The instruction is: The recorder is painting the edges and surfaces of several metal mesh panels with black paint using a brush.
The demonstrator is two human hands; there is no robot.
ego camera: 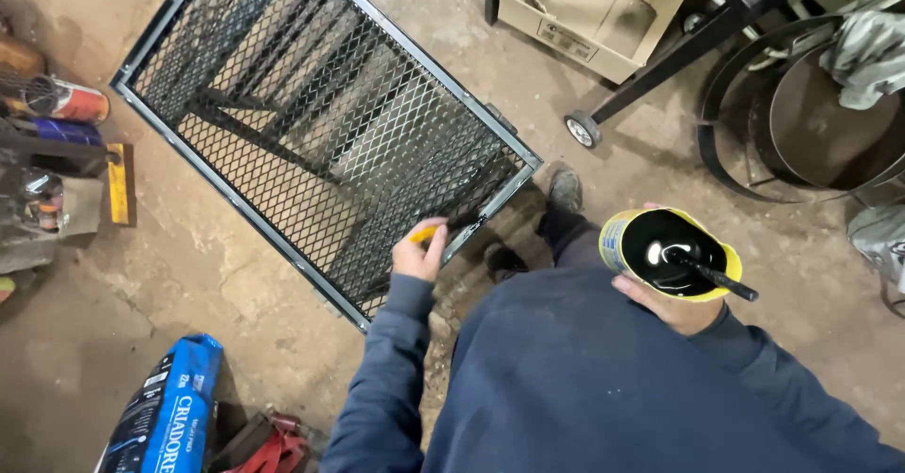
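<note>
Left hand (418, 254) gripping brush (451, 230), bristles on mesh frame (320, 124)

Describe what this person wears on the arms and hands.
Both arms are covered by long, dark navy-blue sleeves of a sweatshirt-like top, with ribbed cuffs at the wrists. The left hand and right hand are bare: no gloves, and no watch or rings that show. The fabric looks plain, with no visible markings.

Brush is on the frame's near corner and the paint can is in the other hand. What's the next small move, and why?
Probably draw the brush on along the near edge of the mesh frame. The left hand already holds its tip against that bar by the corner. The right hand keeps the open can of black paint close for a reload.
</note>
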